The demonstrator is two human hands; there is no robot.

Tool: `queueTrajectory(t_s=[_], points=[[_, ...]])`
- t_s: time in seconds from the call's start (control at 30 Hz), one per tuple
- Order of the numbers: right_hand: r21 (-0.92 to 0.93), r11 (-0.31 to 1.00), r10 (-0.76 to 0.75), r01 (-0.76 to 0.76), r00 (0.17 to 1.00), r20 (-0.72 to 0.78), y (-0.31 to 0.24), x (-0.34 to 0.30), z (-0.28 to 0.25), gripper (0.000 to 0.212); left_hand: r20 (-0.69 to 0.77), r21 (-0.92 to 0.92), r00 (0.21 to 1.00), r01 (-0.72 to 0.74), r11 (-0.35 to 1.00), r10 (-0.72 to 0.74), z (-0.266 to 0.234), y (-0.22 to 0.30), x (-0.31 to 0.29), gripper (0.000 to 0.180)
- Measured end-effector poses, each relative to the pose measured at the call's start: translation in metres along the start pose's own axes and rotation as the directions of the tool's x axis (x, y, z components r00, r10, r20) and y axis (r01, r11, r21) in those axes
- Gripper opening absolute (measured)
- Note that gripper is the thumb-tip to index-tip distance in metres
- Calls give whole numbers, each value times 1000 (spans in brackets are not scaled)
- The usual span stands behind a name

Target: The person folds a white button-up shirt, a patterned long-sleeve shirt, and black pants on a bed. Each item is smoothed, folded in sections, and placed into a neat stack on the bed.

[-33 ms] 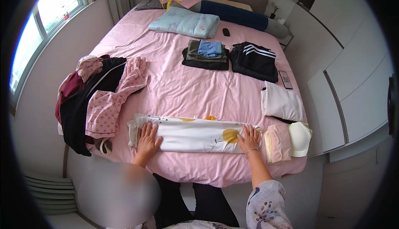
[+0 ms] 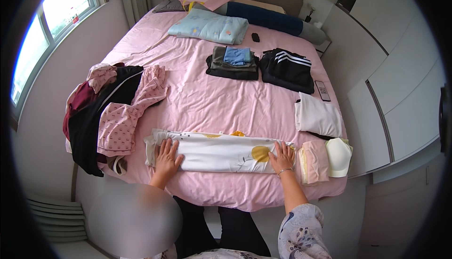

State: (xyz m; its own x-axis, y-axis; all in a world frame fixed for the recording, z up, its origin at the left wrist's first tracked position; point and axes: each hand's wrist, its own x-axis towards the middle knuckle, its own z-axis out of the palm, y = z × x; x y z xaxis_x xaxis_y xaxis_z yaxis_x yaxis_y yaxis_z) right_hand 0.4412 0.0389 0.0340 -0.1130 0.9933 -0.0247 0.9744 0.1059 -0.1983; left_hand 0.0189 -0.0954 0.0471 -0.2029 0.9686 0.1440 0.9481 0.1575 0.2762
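Observation:
A white cloth [image 2: 214, 153] with yellow and grey prints lies folded into a long flat strip across the near side of the bed. My left hand [image 2: 167, 158] rests flat near its left end, fingers stretched out. Near the right end, my right hand [image 2: 282, 158] presses down with fingers spread and a bracelet on the wrist. Neither hand grips the fabric. A bit of orange-yellow cloth [image 2: 238, 134] peeks out behind the strip's far edge. Just right of my right hand sit a folded pink garment [image 2: 316, 161] and a pale cream bra cup [image 2: 339, 157].
Loose clothes [image 2: 117, 113] are heaped at the left. Folded dark clothes topped with blue [image 2: 238, 55], folded black striped clothes [image 2: 288, 71], a phone [image 2: 322, 90] and a folded white garment [image 2: 319, 115] lie farther off. A light blue quilt [image 2: 209, 25] is near the headboard.

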Motion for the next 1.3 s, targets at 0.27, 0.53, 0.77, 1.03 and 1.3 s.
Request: queueTrajectory(t_s=[0.27, 0.53, 0.77, 1.03, 1.3], points=[[992, -127, 793, 12, 602, 94, 19, -89, 29, 37, -359, -765, 680, 179, 619, -640, 52, -84, -51, 54], [653, -734, 164, -187, 884, 438, -25, -57, 47, 45, 386, -723, 787, -64, -687, -480, 68, -96, -62, 53], [931, -360, 423, 62, 900, 104, -48, -34, 38, 43, 503, -656, 819, 153, -739, -276, 62, -83, -53, 48], [403, 791, -301, 461, 866, -400, -134, -52, 19, 47, 410, -747, 775, -18, -665, -481, 65, -70, -52, 31], [33, 895, -442, 445, 895, -65, -162, -72, 43, 60, 446, -712, 767, -8, -702, -461, 64, -68, -53, 34]])
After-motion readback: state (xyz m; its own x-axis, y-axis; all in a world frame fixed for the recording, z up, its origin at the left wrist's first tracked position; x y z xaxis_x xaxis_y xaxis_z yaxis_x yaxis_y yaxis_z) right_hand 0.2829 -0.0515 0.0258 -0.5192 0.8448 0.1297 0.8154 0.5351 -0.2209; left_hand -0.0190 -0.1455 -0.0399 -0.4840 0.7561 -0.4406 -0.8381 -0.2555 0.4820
